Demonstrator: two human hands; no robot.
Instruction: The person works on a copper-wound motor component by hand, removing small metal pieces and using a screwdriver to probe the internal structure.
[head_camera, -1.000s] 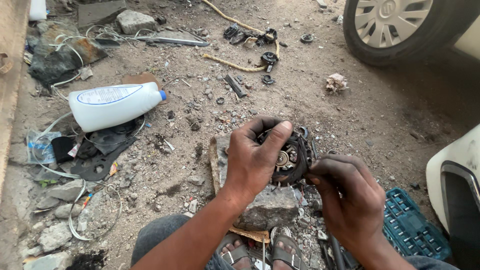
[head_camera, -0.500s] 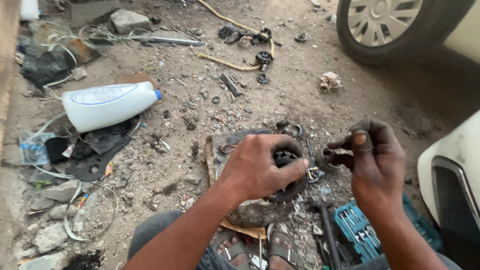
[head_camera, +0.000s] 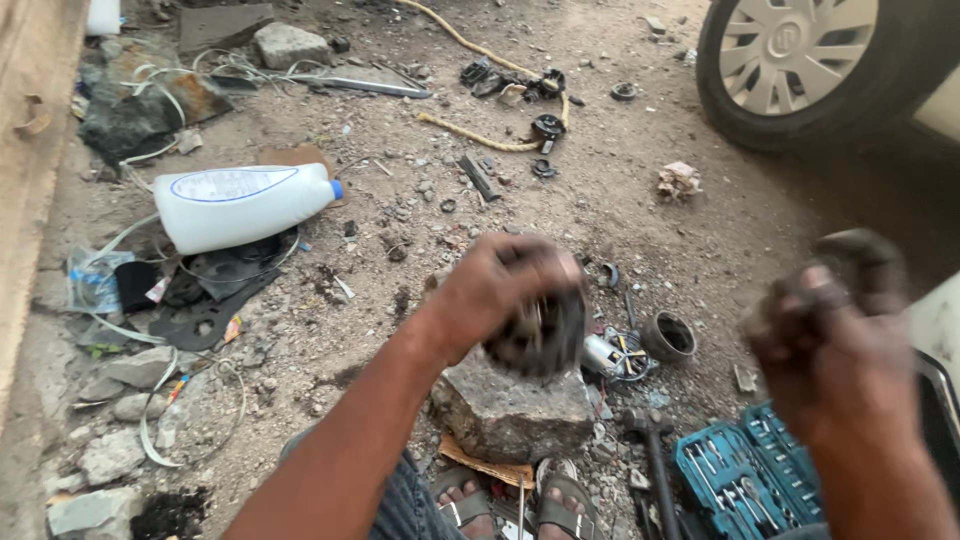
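Centrally, the left hand (head_camera: 500, 290) is closing its grip around a dark round mechanical part (head_camera: 540, 335), holding it just above the grey stone block (head_camera: 515, 410), while the right hand (head_camera: 830, 330) is lifting clear to the right of that block, blurred, so whether its fingers are pinching anything cannot be told. Loose pieces, a metal ring (head_camera: 670, 337) and a small shiny part (head_camera: 605, 355), are lying beside the block, suggesting disassembly is partly done, with a blue socket set (head_camera: 745, 480) nearby.

A white bottle (head_camera: 240, 205) with a blue cap, a teal tool case (head_camera: 745, 475), grey stone (head_camera: 515, 410).
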